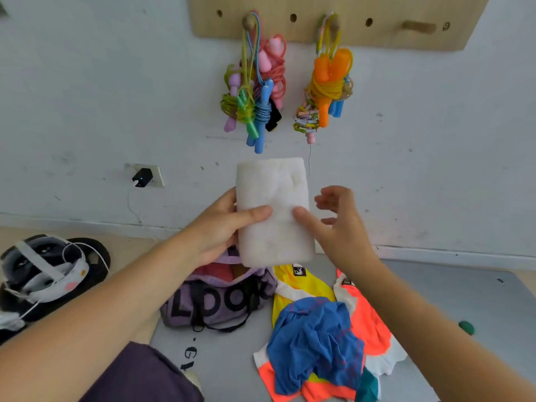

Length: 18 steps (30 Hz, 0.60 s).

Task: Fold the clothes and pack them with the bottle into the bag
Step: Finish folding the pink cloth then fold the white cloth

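At lower centre, the left hand (214, 227) gripped a folded white towel (274, 211), thumb across its front, long axis upright, at frame centre above the purple bag (220, 300). The right hand (338, 224) spread its fingers (324, 200), thumb touching the towel.

Grey mat (452, 309): purple bag (220, 303); clothes pile (322, 338); green ball (466, 327), perhaps.

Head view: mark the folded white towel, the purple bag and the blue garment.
folded white towel (275, 210): head view, middle of its front face.
purple bag (220, 303): head view, side panel with the black lettering.
blue garment (316, 340): head view, centre of the crumpled cloth.
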Available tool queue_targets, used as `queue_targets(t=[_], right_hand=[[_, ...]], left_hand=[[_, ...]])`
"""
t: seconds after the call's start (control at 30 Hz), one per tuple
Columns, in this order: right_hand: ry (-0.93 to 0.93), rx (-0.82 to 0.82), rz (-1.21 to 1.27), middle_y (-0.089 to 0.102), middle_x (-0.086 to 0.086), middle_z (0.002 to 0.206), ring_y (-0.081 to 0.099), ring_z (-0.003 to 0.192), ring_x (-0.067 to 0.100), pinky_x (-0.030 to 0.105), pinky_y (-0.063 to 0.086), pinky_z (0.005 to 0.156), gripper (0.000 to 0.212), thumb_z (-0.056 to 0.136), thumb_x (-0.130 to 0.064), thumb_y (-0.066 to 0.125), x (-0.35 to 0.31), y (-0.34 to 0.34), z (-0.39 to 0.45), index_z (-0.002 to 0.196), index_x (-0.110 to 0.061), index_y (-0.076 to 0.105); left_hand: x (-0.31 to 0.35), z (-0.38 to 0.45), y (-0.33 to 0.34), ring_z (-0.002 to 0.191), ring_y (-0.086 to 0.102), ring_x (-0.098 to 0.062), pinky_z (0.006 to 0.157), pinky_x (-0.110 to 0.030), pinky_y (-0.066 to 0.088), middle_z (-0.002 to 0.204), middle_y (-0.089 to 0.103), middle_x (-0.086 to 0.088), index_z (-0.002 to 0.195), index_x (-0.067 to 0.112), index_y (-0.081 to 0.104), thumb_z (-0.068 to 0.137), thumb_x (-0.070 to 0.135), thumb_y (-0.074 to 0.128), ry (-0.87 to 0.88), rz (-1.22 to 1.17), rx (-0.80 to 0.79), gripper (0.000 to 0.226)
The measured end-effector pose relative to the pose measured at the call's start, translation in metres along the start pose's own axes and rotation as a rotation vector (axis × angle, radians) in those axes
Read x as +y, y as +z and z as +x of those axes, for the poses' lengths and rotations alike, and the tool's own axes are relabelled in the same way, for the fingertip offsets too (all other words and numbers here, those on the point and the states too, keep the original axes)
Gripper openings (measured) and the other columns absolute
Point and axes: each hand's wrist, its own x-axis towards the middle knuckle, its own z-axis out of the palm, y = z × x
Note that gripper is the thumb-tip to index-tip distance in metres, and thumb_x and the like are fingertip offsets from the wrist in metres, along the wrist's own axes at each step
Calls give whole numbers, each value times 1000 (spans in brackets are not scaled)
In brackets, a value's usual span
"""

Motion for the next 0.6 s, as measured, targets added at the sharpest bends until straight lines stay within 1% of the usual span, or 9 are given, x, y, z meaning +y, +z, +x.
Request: queue_targets(t=[0.03,0.07,0.1,0.17,0.27,0.37,0.43,0.53,0.6], right_hand=[[145,-170,179,64,-3,114,60,114,16,16,49,88,69,73,-62,67,1,10,11,120,-13,52],[246,-360,367,68,1,116,62,115,20,24,52,92,70,75,-62,65,5,22,20,122,-11,56],[312,-482,495,69,5,120,63,115,23,32,52,95,68,77,-58,64,11,36,25,125,-10,58],[369,-562,610,68,11,122,64,114,26,36,55,90,57,83,-46,66,29,65,33,127,-10,59],[390,-511,565,70,11,117,67,108,25,29,56,77,43,87,-34,68,74,106,46,122,-10,63],[431,-331,422,73,7,110,70,102,24,34,57,77,42,77,-38,77,134,135,61,112,-16,68],[435,-243,389,74,5,107,70,101,25,39,57,81,39,78,-35,77,174,150,71,112,-18,68],[418,-231,382,73,3,109,70,102,21,34,57,76,37,83,-30,73,210,178,88,117,-19,65],[417,-255,373,73,3,111,69,103,23,39,58,77,38,84,-28,73,224,201,96,119,-18,63]], left_hand=[[1,3,-13,110,68,-24,82,-39,59,122,69,-5,131,21,53,77,17,75,2,14,-63,59],[-1,7,-25,113,67,-24,85,-40,59,125,68,-6,133,20,52,79,15,75,-2,29,-120,59],[-6,11,-36,114,66,-24,88,-41,58,127,67,-6,135,20,51,80,15,75,-12,45,-161,60],[-25,21,-58,114,66,-23,90,-41,57,125,68,-5,133,21,52,80,16,76,-40,93,-167,58],[-68,41,-102,105,70,-17,89,-39,58,116,71,-1,124,23,59,79,29,81,-71,256,-33,50],[-130,60,-160,95,69,-3,85,-26,57,107,69,10,111,31,64,83,46,73,-126,585,90,33],[-179,71,-195,101,64,-1,90,-23,51,110,66,15,113,28,65,85,52,67,-164,830,67,36],[-245,88,-227,113,56,-8,99,-35,46,119,62,8,116,21,65,87,56,61,-108,1116,-74,46],[-278,102,-236,128,48,-16,108,-41,38,136,55,0,127,20,59,87,64,52,-69,1291,-128,61]])
